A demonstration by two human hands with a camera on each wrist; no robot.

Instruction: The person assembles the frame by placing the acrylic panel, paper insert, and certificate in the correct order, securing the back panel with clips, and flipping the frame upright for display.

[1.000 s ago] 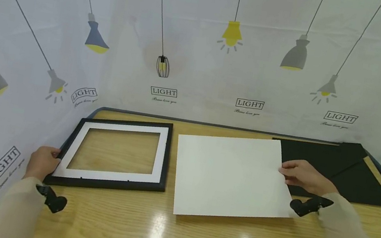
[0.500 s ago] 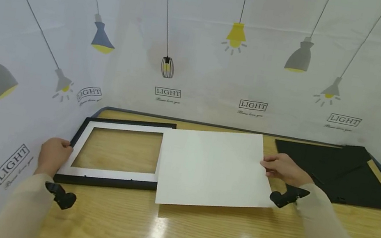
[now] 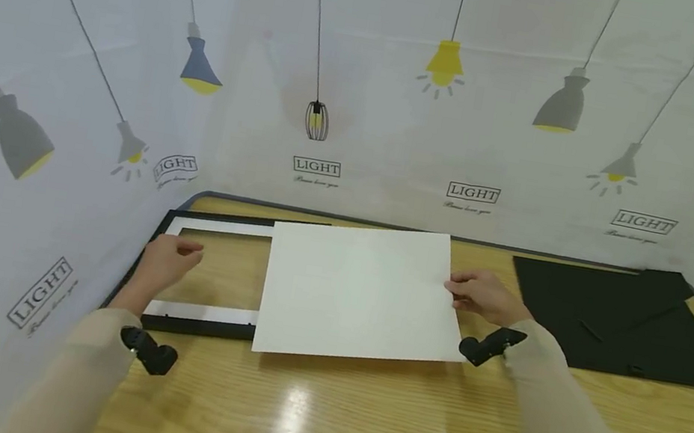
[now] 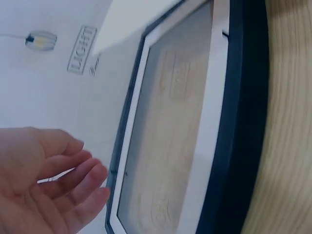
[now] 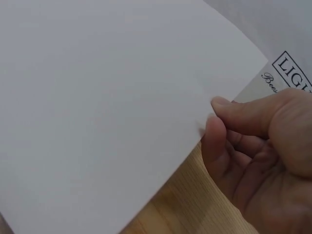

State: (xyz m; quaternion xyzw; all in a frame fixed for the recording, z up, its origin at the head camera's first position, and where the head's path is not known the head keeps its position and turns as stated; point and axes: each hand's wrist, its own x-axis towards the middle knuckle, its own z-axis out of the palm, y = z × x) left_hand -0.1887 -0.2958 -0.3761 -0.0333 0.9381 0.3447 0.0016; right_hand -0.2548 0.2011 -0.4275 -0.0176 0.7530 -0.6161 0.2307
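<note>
A white sheet of paper [image 3: 355, 293] is held up over the right part of a black picture frame [image 3: 200, 327]. My right hand [image 3: 484, 296] pinches the sheet's right edge between thumb and fingers, as the right wrist view also shows at the paper's edge [image 5: 107, 107]. Inside the frame lies a white mat border [image 3: 205, 313] around a see-through middle. Above the frame's left side is my left hand [image 3: 165, 262], its fingers loosely bent and holding nothing. In the left wrist view that hand [image 4: 58, 180] hovers off the frame's edge [image 4: 243, 117].
A black backing board [image 3: 617, 320] lies on the wooden table [image 3: 368, 424] at the right. White fabric walls [image 3: 390, 117] printed with lamps stand along the back and sides.
My right hand has carried the paper leftward from the table's middle until it overlaps the frame. The left hand has let go of the frame's left edge and moved right and up.
</note>
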